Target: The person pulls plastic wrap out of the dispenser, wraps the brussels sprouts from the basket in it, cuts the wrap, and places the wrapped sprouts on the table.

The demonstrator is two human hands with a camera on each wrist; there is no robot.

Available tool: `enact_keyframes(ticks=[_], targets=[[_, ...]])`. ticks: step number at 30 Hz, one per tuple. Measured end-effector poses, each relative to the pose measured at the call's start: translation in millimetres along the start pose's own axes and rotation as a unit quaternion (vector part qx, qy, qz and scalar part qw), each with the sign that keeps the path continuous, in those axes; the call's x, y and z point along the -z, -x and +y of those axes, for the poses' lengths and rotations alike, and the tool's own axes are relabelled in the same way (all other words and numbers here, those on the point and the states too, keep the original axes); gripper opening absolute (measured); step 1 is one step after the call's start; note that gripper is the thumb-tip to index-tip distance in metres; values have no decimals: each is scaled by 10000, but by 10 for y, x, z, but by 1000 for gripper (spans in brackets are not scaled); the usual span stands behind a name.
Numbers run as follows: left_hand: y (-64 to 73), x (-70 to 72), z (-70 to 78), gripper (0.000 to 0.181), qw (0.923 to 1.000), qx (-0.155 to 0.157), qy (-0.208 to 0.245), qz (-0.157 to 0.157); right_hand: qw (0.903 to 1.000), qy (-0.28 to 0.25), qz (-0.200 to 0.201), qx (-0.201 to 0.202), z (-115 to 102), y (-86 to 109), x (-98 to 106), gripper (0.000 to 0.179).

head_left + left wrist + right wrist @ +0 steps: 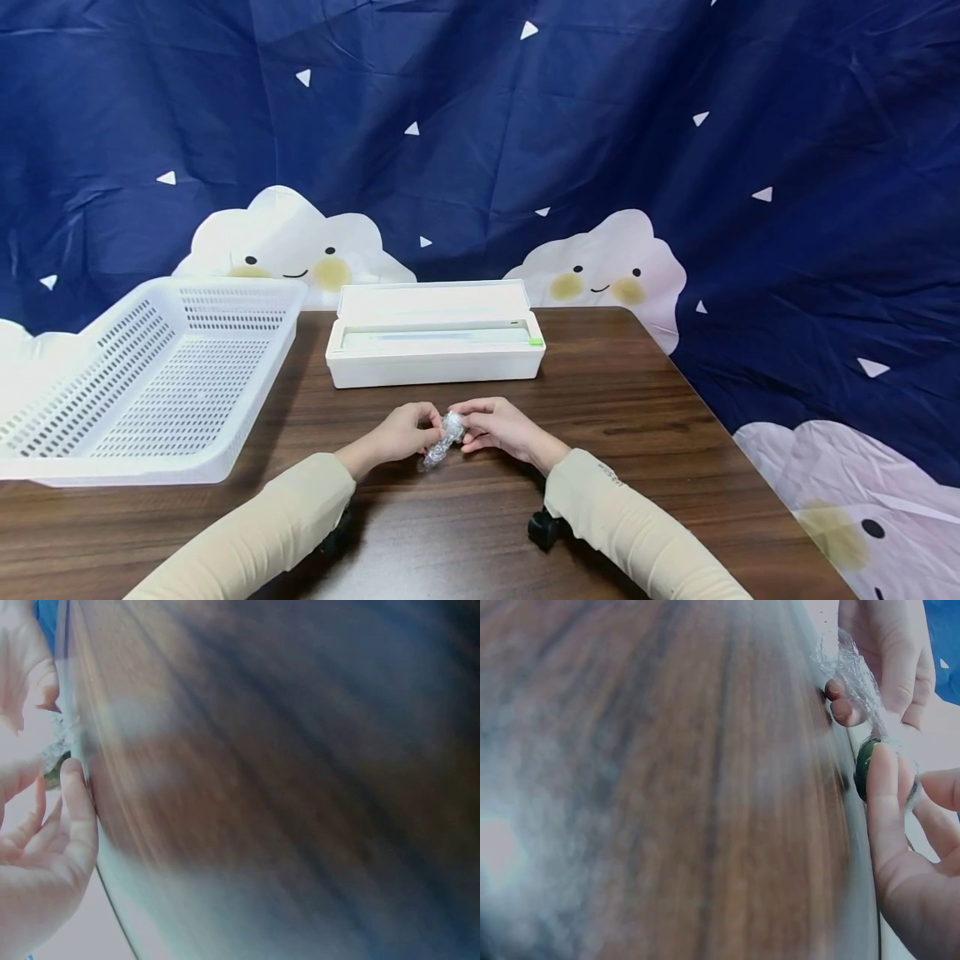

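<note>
Both hands meet over the table in the head view, around a small bundle of clear plastic wrap (452, 427). In the right wrist view a dark green, rounded thing (864, 769) shows inside the wrap, its kind not clear. My right hand (504, 429) pinches this rounded end between thumb and fingers. My left hand (405, 432) pinches the bundle from the other side, next to the loose, crinkled tail of plastic wrap (859, 675). That tail slants down toward me in the head view. The left wrist view catches only part of the bundle between the fingers.
Behind the hands stands a long white plastic wrap dispenser (438, 368), its lid (435, 300) raised and a green slider (536, 342) at its right end. A white perforated basket (213, 454) sits at the left on the brown wooden table (637, 400). A blue cloud-patterned curtain (465, 167) hangs behind.
</note>
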State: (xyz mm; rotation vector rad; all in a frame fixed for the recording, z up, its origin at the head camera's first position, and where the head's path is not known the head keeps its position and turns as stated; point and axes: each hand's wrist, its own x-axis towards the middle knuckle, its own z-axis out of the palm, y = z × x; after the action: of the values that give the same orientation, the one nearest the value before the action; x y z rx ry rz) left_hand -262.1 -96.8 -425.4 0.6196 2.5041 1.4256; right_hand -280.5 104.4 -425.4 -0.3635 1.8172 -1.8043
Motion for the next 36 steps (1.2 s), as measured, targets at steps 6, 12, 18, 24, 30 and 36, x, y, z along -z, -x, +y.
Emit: enact_keyframes(ticks=[6,12,18,24,30,36], targets=[[6,16,-12,8,9997,-71,223,-26,9994,-53,-201,289,1,23,15,38],[5,32,-8,5,9996,-147,233,72,9996,-63,82,281,16,-1,28,37],[-7,44,-9,9,9987,-249,35,435,9990,2,410,204,31,-37,24,36],[-9,46,-14,8,9978,-248,-179,588,9990,-83,389,219,45,-44,9,32],[0,30,-25,8,9984,-80,-118,552,9994,26,320,158,54,-53,3,31],[7,34,-27,5,9981,76,-255,562,9995,112,279,4,51,-61,12,30]])
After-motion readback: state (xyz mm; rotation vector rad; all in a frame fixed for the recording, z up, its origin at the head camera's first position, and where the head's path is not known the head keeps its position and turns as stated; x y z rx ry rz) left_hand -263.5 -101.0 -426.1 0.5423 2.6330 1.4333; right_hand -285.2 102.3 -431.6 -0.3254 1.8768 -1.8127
